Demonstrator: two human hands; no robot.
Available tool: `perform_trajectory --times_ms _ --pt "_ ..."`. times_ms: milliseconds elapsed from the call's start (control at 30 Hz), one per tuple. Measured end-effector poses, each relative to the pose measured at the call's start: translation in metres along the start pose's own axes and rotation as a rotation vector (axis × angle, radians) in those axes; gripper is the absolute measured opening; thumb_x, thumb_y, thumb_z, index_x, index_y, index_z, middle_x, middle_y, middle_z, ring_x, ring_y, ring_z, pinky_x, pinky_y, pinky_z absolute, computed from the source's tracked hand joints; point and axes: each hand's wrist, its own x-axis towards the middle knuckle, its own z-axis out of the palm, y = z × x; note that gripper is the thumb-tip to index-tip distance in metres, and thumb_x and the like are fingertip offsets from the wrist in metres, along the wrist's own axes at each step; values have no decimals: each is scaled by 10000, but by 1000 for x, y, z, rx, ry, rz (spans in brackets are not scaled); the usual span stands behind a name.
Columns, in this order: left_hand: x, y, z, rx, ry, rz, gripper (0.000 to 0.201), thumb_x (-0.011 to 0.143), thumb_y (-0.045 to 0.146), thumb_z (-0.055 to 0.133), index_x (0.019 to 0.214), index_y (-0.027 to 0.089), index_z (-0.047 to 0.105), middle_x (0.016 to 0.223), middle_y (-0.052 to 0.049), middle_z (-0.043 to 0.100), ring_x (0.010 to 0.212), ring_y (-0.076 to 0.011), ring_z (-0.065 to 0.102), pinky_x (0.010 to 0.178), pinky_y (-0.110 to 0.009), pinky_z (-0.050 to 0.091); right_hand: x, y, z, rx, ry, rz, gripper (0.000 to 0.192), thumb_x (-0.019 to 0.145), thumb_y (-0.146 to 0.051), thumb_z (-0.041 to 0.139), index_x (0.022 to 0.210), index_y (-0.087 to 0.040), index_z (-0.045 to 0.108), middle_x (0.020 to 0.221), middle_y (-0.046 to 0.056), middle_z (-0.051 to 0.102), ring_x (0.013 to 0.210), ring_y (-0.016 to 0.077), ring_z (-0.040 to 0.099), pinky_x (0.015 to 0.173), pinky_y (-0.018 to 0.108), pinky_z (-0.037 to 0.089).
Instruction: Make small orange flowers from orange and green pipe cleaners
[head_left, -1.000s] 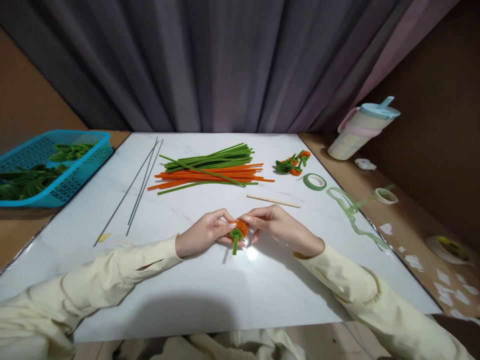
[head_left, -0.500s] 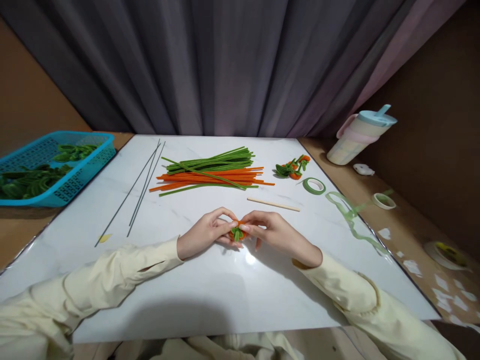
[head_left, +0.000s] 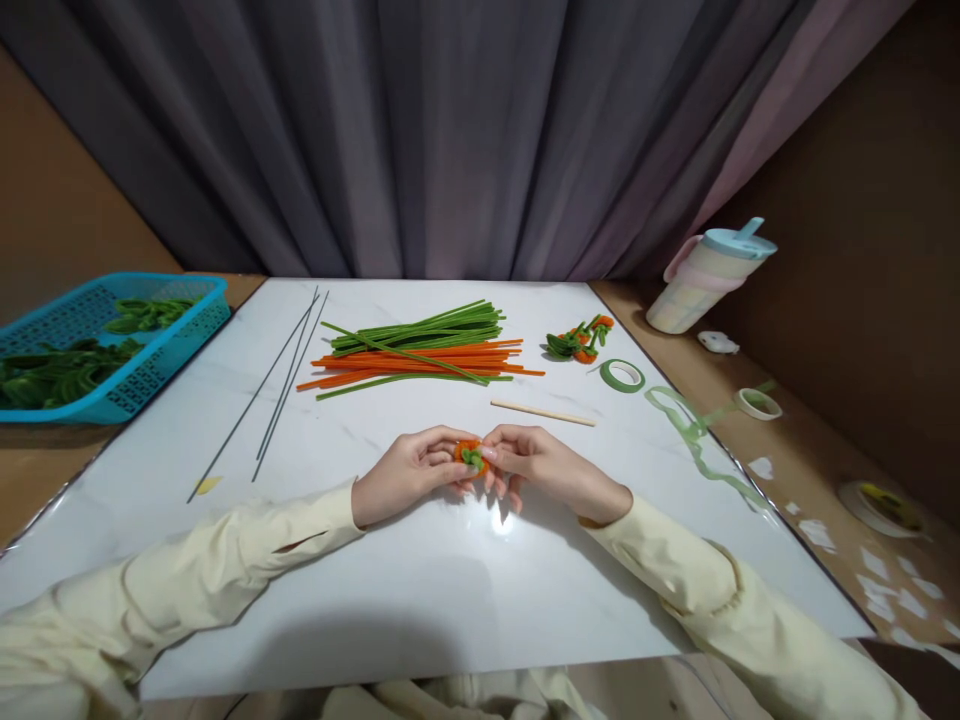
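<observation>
Both hands are pinching a little orange-and-green pipe cleaner flower (head_left: 471, 456) just above the white tabletop (head_left: 420, 590), left hand (head_left: 409, 470) and right hand (head_left: 544, 466) fingertips closing around it from either side, though the exact grip is kinda hard to make out.
</observation>
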Motion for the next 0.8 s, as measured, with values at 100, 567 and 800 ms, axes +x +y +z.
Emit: perform_trajectory --times_ms 100,567,800 --pt "1 3 -1 27 24 7 384 729 323 725 1017 109 590 752 -47 674 637 -155 644 647 -280 539 0 0 -3 -147 55 -91 381 799 -499 590 890 -131 559 738 53 610 636 140 606 483 237 518" --pt "-1 -1 0 118 -192 27 336 783 356 658 1023 126 610 925 -85 660 838 -179 610 720 -250 465 6 20 12 -623 -27 -458 950 713 -370 737 1449 -219 156 1451 144 305 1304 253 357 1063 406 327" --pt "1 0 3 61 -205 -63 288 763 336 684 939 120 611 770 -45 656 690 -144 597 634 -223 441 4 18 15 -601 -59 -489 890 704 -327 749 1423 -216 236 1375 120 435 1200 217 489 998 330 408"
